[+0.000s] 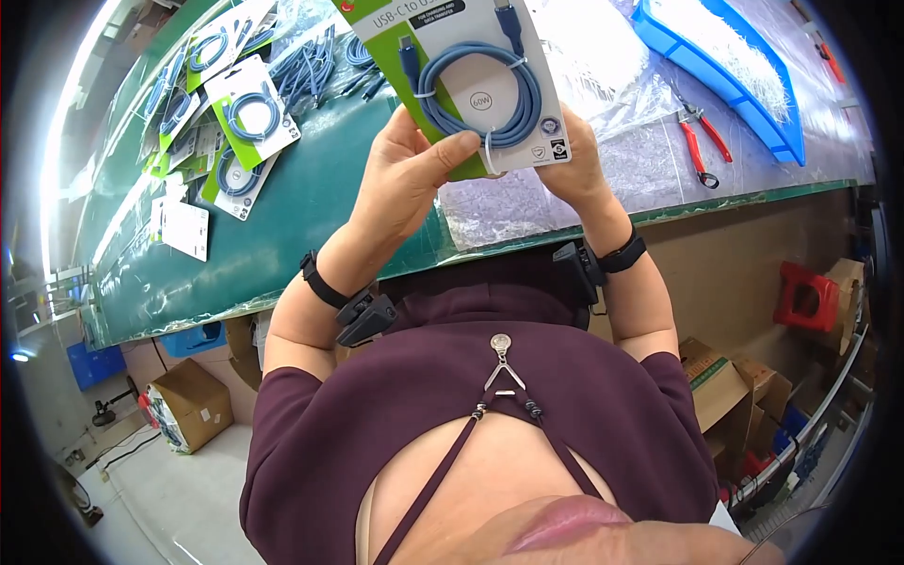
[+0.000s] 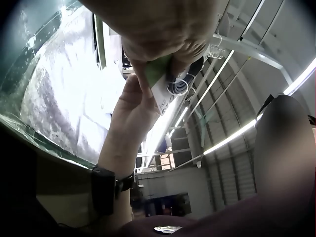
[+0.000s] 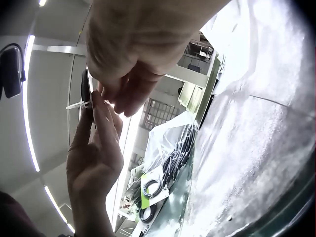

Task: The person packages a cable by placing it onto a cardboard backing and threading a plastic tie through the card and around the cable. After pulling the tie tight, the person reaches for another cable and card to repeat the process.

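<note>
In the head view a green and white card [image 1: 471, 85] with a coiled blue cable [image 1: 480, 94] tied on its front is held up over the table. The left hand [image 1: 405, 169] grips the card's lower left, thumb lying on the front by the coil. At the lower right edge the right hand [image 1: 574, 160] holds the card, its fingers mostly hidden behind it. The left wrist view shows the card [image 2: 159, 91] edge-on between both hands. In the right wrist view the right hand [image 3: 143, 44] is near the left hand [image 3: 94, 163], the card a thin edge between them.
Packaged cables [image 1: 252, 118] lie piled on the green table [image 1: 254, 245] at left, with loose blue cables [image 1: 306, 71] behind. To the right are red-handled pliers [image 1: 697, 146] and a blue tray [image 1: 791, 141] of white ties. Cardboard boxes [image 1: 193, 400] stand on the floor.
</note>
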Motion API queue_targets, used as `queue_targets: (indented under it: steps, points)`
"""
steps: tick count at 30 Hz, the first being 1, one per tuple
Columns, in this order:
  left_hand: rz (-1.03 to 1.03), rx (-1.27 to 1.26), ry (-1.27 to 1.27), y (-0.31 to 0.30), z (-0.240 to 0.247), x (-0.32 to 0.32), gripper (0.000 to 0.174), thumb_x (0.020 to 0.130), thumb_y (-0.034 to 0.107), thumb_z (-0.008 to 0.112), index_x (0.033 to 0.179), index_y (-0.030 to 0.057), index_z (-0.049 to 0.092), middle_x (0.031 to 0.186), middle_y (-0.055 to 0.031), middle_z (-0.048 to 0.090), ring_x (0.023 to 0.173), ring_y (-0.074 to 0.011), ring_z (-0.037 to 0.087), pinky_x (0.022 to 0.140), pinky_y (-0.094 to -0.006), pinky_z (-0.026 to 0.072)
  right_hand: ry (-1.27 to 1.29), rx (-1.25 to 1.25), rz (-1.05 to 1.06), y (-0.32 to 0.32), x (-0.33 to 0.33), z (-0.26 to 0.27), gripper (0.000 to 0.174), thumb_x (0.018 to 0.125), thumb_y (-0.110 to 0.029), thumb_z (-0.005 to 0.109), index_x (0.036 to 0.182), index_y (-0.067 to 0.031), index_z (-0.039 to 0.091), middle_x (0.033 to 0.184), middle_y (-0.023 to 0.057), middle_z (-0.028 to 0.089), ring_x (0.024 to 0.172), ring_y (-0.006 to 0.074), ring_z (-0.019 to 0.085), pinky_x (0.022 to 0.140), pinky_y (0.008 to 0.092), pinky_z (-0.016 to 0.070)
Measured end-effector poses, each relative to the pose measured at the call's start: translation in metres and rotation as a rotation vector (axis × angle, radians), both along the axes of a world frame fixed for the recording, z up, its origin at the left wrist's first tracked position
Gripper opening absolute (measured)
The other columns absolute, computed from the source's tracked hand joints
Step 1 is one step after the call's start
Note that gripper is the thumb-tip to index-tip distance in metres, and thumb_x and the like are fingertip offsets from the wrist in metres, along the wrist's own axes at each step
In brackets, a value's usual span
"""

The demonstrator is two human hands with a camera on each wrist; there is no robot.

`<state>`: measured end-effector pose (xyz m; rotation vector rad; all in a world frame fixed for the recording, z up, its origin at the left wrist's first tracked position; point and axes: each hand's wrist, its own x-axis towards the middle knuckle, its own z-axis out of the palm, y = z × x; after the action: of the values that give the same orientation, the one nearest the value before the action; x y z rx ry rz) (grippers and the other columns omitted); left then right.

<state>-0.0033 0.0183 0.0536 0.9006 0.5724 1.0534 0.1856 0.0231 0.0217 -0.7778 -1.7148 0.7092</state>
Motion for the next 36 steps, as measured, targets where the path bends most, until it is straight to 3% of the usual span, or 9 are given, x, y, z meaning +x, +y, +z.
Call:
queue_targets:
  steps: [4, 9, 17, 21, 24, 29, 32, 33, 36]
  points:
    - [0.002, -0.018, -0.025, -0.004, -0.002, 0.003, 0.043, 0.086, 0.001, 0.062, 0.124, 0.0022, 0.043, 0.113, -0.0133, 0.059, 0.099, -0.0229, 0.062, 0.082, -0.0395, 0.0570, 0.110, -0.091, -0.024, -0.003, -0.001, -0.006, 0.035, 0.078, -0.002, 0.067, 0.111, 0.0009, 0.058, 0.099, 0.0097, 0.066, 0.089, 0.0159, 0.064, 0.079, 0.0293, 0.0510]
    - [0.011, -0.050, -0.080, -0.011, -0.002, 0.006, 0.042, 0.086, 0.001, 0.062, 0.124, 0.0024, 0.044, 0.112, -0.0130, 0.060, 0.099, -0.0231, 0.063, 0.081, -0.0400, 0.0572, 0.074, 0.010, -0.152, -0.003, -0.018, -0.019, 0.034, 0.074, 0.003, 0.065, 0.108, 0.0005, 0.059, 0.098, 0.0097, 0.064, 0.089, 0.0209, 0.063, 0.075, 0.0315, 0.0507]
    - [-0.031, -0.093, -0.045, -0.005, -0.006, 0.000, 0.041, 0.087, 0.001, 0.061, 0.123, 0.0027, 0.044, 0.114, -0.0129, 0.059, 0.101, -0.0240, 0.062, 0.084, -0.0419, 0.0563, 0.129, -0.044, -0.095, 0.005, -0.015, -0.034, 0.030, 0.073, 0.002, 0.065, 0.103, 0.0004, 0.059, 0.092, 0.0141, 0.065, 0.085, 0.0292, 0.064, 0.073, 0.0330, 0.0510]
    - [-0.005, -0.101, -0.024, 0.001, -0.017, -0.001, 0.042, 0.086, 0.000, 0.061, 0.124, 0.0033, 0.044, 0.115, -0.0133, 0.058, 0.104, -0.0256, 0.061, 0.085, -0.0439, 0.0557, 0.055, -0.125, -0.028, -0.005, -0.009, -0.022, 0.029, 0.071, 0.003, 0.065, 0.100, 0.0005, 0.060, 0.091, 0.0149, 0.065, 0.081, 0.0287, 0.065, 0.070, 0.0336, 0.0517]
    - [-0.042, -0.137, -0.079, -0.008, -0.018, -0.006, 0.043, 0.086, -0.001, 0.060, 0.126, 0.0041, 0.043, 0.117, -0.0135, 0.057, 0.106, -0.0268, 0.059, 0.086, -0.0466, 0.0548, -0.015, 0.072, -0.027, -0.004, -0.007, -0.020, 0.025, 0.074, 0.003, 0.062, 0.099, 0.0010, 0.061, 0.090, 0.0146, 0.066, 0.078, 0.0281, 0.066, 0.068, 0.0332, 0.0523]
    - [-0.078, -0.145, -0.069, -0.002, -0.040, -0.015, 0.044, 0.087, -0.001, 0.058, 0.128, 0.0057, 0.042, 0.119, -0.0130, 0.055, 0.109, -0.0277, 0.058, 0.087, -0.0486, 0.0541, -0.206, 0.108, 0.005, 0.013, -0.004, -0.029, 0.023, 0.078, 0.002, 0.060, 0.101, 0.0009, 0.062, 0.091, 0.0138, 0.066, 0.077, 0.0254, 0.066, 0.066, 0.0316, 0.0528]
    - [0.065, -0.210, -0.181, 0.006, -0.049, -0.019, 0.043, 0.089, 0.002, 0.057, 0.128, 0.0061, 0.040, 0.120, -0.0125, 0.054, 0.111, -0.0278, 0.057, 0.087, -0.0497, 0.0536, 0.083, -0.319, -0.081, 0.012, -0.014, -0.024, 0.021, 0.083, -0.005, 0.060, 0.102, 0.0034, 0.059, 0.081, 0.0084, 0.065, 0.069, 0.0159, 0.063, 0.061, 0.0295, 0.0511]
    - [0.073, -0.203, -0.185, 0.010, -0.051, -0.020, 0.043, 0.089, 0.002, 0.057, 0.128, 0.0061, 0.040, 0.120, -0.0125, 0.054, 0.111, -0.0278, 0.057, 0.087, -0.0497, 0.0536, 0.079, -0.314, -0.072, 0.010, -0.014, -0.021, 0.021, 0.083, -0.005, 0.060, 0.102, 0.0034, 0.059, 0.081, 0.0084, 0.065, 0.069, 0.0159, 0.063, 0.061, 0.0295, 0.0511]
    - [0.186, -0.216, -0.141, 0.018, -0.052, -0.033, 0.041, 0.091, 0.005, 0.055, 0.129, 0.0062, 0.039, 0.121, -0.0125, 0.053, 0.111, -0.0275, 0.056, 0.088, -0.0471, 0.0536, 0.348, -0.605, 0.182, 0.010, -0.015, -0.017, 0.022, 0.091, -0.009, 0.055, 0.108, 0.0035, 0.056, 0.077, 0.0084, 0.062, 0.066, 0.0138, 0.060, 0.058, 0.0265, 0.0509]
